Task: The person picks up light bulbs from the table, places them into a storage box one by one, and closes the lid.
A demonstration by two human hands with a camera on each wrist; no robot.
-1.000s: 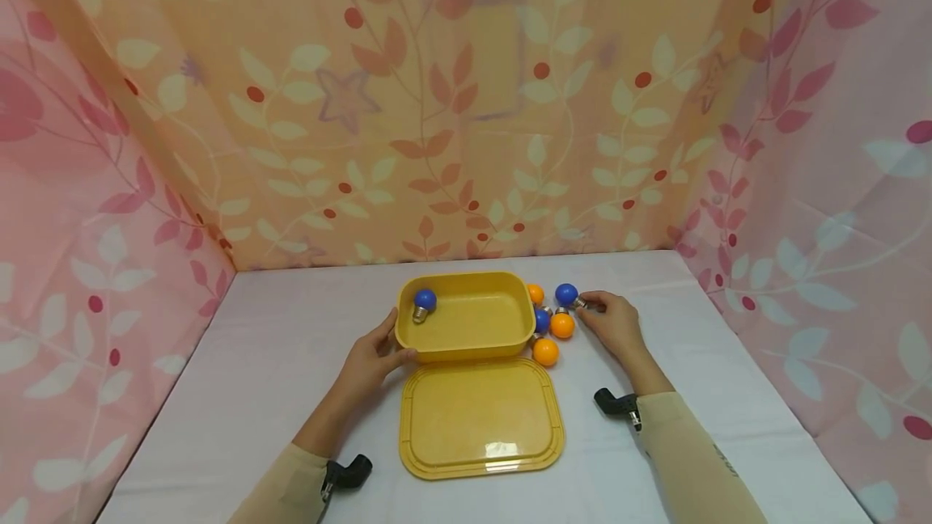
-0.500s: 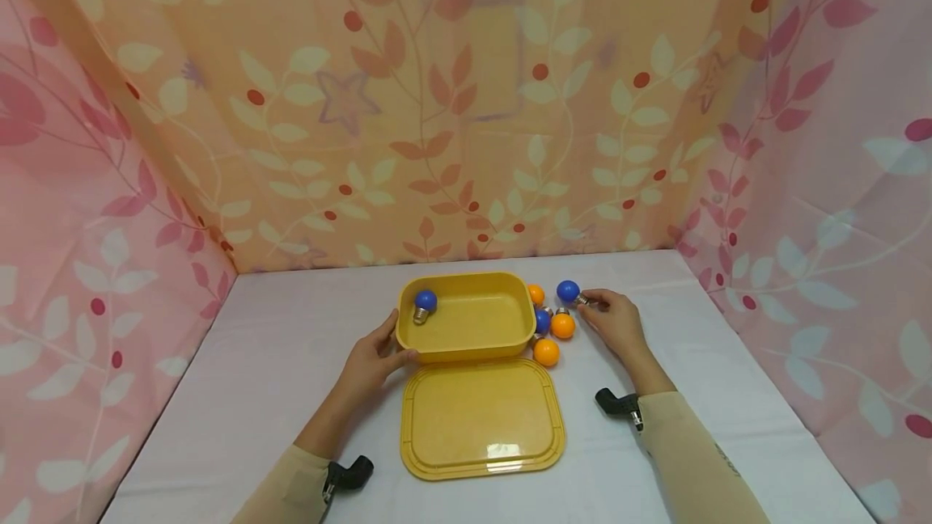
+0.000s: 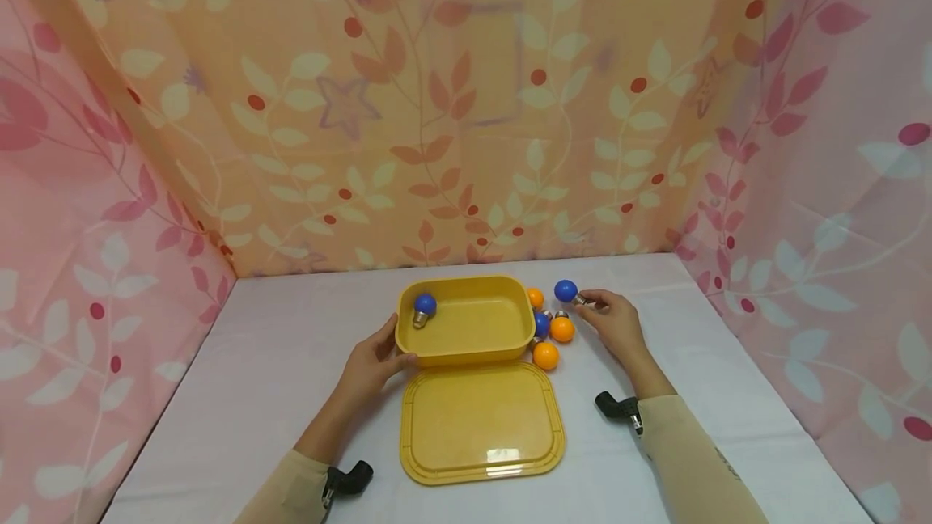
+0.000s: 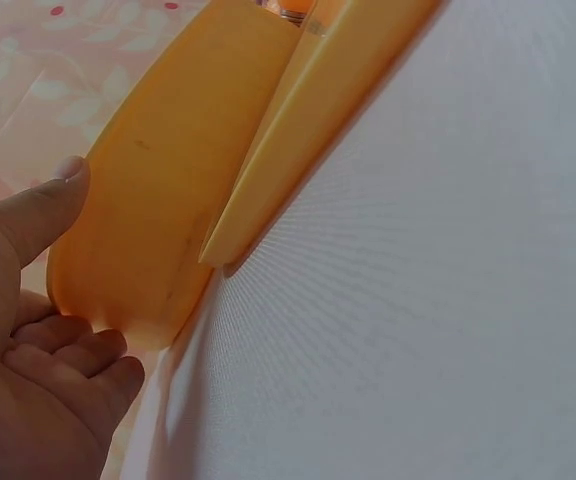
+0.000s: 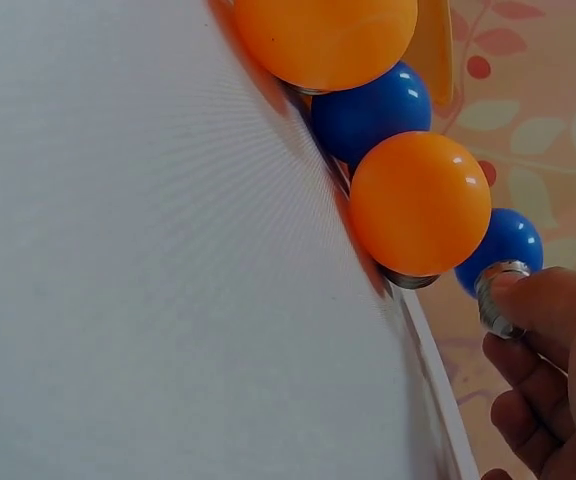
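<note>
In the head view my left hand (image 3: 369,364) holds the near left corner of a yellow plastic box (image 3: 466,360). The left wrist view shows the thumb against the box wall and curled fingers at its end. One blue light bulb (image 3: 425,305) lies inside, at the left. My right hand (image 3: 612,326) pinches another blue light bulb (image 3: 565,291) by its silver screw base, thumb and fingertips on the metal, right of the box. Below that bulb, orange bulbs (image 3: 545,356) and a blue bulb (image 3: 542,324) lie clustered along the box's right side.
A yellow lid (image 3: 480,427) lies flat in front of the box on the white tablecloth (image 3: 240,395). Flowered curtains (image 3: 466,103) rise at the back and both sides. Each wrist wears a black camera mount (image 3: 617,407).
The blue bulb in my right hand has risen slightly from beside the cluster. My left hand stays on the box, and the head view has tilted a little.
</note>
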